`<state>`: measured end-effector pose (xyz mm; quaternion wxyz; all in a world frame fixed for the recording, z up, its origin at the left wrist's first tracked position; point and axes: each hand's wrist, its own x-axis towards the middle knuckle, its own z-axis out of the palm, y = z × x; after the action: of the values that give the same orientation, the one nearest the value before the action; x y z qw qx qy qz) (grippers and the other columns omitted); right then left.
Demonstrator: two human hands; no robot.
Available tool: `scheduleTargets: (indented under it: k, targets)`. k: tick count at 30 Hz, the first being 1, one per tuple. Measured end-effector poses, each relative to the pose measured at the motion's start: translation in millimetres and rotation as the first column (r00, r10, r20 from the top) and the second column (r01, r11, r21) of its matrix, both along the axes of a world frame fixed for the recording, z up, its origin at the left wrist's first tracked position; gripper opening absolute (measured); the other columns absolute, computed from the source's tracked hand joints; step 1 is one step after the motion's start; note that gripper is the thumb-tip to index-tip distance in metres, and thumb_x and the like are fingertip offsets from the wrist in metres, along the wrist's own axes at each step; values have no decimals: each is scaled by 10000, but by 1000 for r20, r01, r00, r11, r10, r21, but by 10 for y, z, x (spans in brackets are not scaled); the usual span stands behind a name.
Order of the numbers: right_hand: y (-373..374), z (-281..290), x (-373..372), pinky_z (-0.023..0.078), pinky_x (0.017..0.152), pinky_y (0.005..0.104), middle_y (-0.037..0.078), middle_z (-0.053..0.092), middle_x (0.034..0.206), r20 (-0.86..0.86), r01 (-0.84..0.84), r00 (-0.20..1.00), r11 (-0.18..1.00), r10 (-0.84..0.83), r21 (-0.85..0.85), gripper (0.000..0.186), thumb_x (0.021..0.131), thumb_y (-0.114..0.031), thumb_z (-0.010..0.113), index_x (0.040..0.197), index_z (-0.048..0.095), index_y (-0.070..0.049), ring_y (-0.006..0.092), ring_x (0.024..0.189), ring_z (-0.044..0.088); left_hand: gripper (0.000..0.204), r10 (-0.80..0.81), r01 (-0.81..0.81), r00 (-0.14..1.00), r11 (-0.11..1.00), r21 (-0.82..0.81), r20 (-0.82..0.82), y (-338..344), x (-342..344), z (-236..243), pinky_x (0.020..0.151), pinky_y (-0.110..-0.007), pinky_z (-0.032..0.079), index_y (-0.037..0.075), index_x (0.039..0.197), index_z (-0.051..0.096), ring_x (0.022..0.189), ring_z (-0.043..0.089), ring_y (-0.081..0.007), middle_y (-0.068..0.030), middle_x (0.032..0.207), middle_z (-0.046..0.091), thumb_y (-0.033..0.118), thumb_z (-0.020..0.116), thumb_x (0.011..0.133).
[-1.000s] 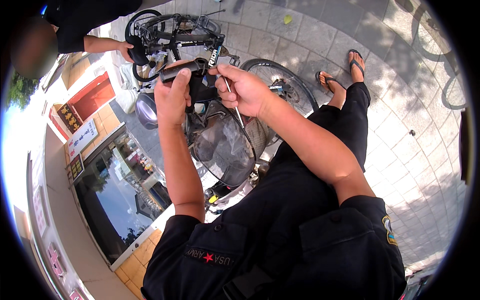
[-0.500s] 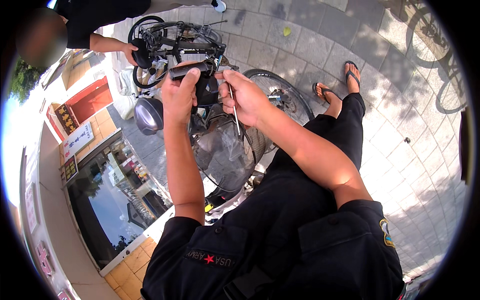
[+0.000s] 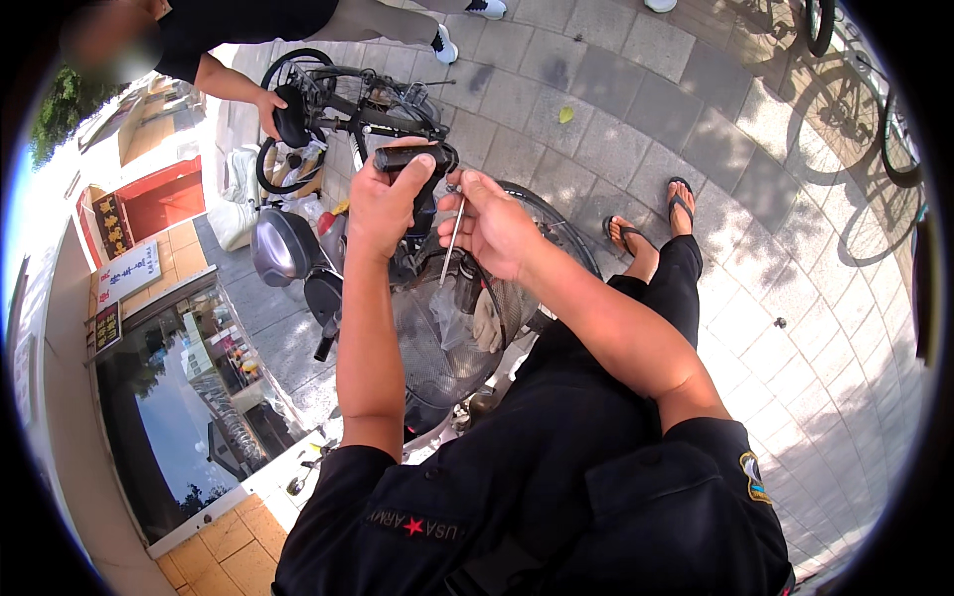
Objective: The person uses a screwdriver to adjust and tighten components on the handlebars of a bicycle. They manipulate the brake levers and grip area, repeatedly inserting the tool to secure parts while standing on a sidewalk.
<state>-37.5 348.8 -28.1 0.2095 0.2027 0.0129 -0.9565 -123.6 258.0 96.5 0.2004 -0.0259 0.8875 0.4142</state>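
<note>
My left hand (image 3: 383, 211) is closed round a black cylindrical part (image 3: 405, 157), with the thumb pressed along it. Just to the right, my right hand (image 3: 497, 226) pinches a thin metal rod (image 3: 452, 243) that slants downward. Its fingertips are close to the end of the black part; what lies between them is too small to make out. Below both hands is a dark mesh basket (image 3: 422, 348). In it are a clear plastic bag (image 3: 450, 320) and a pale work glove (image 3: 487, 323).
A bicycle (image 3: 373, 114) stands ahead, where another person's hand (image 3: 268, 109) rests on its black saddle (image 3: 289, 115). A grey scooter-like body (image 3: 283, 245) is on the left, before a shop window (image 3: 189, 397). Paving (image 3: 775, 387) extends right; more bicycles (image 3: 894, 149) stand far right.
My view has shifted, bringing more of the basket's contents into sight. Both hands have moved slightly right and down, the rod's slant has changed, and the other person still touches the saddle.
</note>
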Motion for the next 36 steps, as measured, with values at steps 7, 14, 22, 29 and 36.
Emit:
scheduleTargets:
  k: [7, 14, 22, 29, 36]
  targets:
    - [142, -4, -34, 590, 705, 378, 6, 624, 863, -52, -99, 993, 992, 103, 80, 324, 1158, -394, 442, 1274, 567, -119, 179, 726, 644, 283, -38, 40, 998, 999, 38, -56, 31, 13, 49, 681, -242, 511, 16, 1190, 733, 785, 624, -61, -5, 955, 729, 169, 758, 953]
    - [1128, -96, -67, 486, 503, 327, 6, 581, 773, -155, -373, 855, 795, 495, 479, 327, 1111, -249, 540, 1341, 585, -22, 110, 554, 525, 255, -112, 122, 986, 990, 75, -121, -81, 96, -48, 728, -242, 507, 30, 1130, 730, 810, 608, -39, 33, 880, 690, 172, 791, 928]
    - [1544, -333, -411, 598, 728, 392, 161, 774, 998, -253, -144, 950, 975, 184, 169, 294, 1102, -243, 516, 1200, 679, -19, 270, 809, 746, 370, -152, 112, 969, 973, -202, -197, -127, 221, -5, 728, -312, 550, 129, 1178, 746, 744, 705, -144, -50, 849, 759, 341, 805, 880]
    - [756, -409, -1293, 359, 512, 294, -22, 505, 663, -187, -128, 946, 833, 266, 538, 417, 1107, -491, 546, 1130, 661, -91, 122, 531, 412, 381, -238, 149, 861, 963, -224, -450, -103, 308, -2, 810, -415, 599, 165, 1145, 765, 945, 757, -339, -100, 1027, 785, 357, 808, 818]
    - [84, -391, -1571, 431, 521, 280, -50, 461, 678, -240, -331, 835, 801, 495, 499, 502, 1071, -519, 615, 1319, 620, -82, 82, 545, 450, 362, -245, 148, 835, 963, -228, -494, -107, 270, -43, 789, -431, 600, 183, 1126, 770, 935, 754, -340, -102, 1042, 777, 365, 807, 815]
